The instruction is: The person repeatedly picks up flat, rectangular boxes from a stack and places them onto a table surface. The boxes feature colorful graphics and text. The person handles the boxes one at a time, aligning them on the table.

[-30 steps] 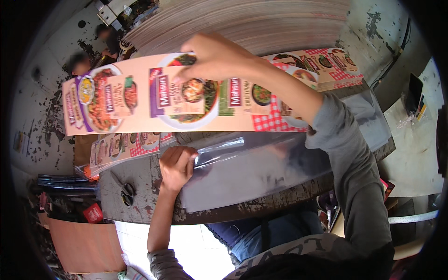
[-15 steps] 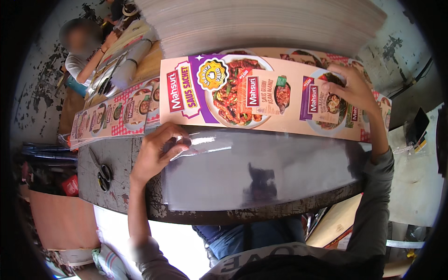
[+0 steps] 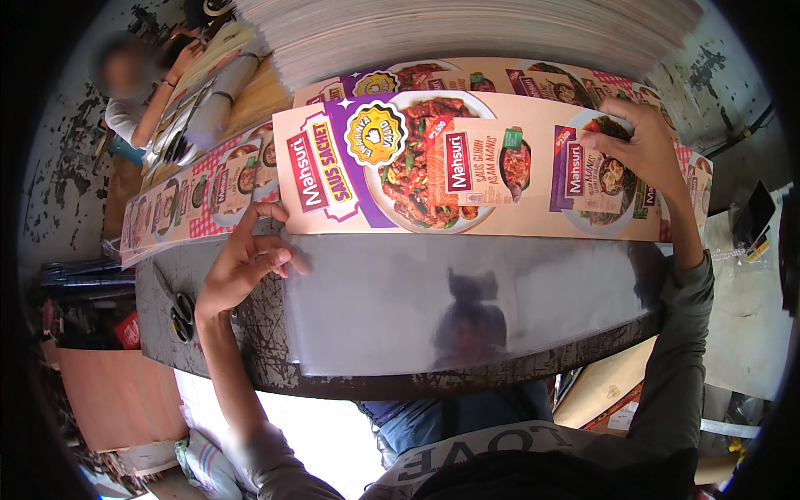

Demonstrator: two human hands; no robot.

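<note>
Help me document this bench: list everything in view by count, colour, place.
Printed strip: one, peach and purple, centre
Clear sheeting: count unclear, transparent, front centre
Other printed strips: at least two, peach, behind and left
Scissors: one, black-handled, left
Table: one, dark, underneath
Stack: one, pale brown, back
Rolled bundle: one, grey, upper left
Co-worker: one, white-sleeved, upper left
Panel: one, brown, lower left
Left hand: one, bare, sheeting's left edge
Right hand: one, bare, holding printed strip
</note>
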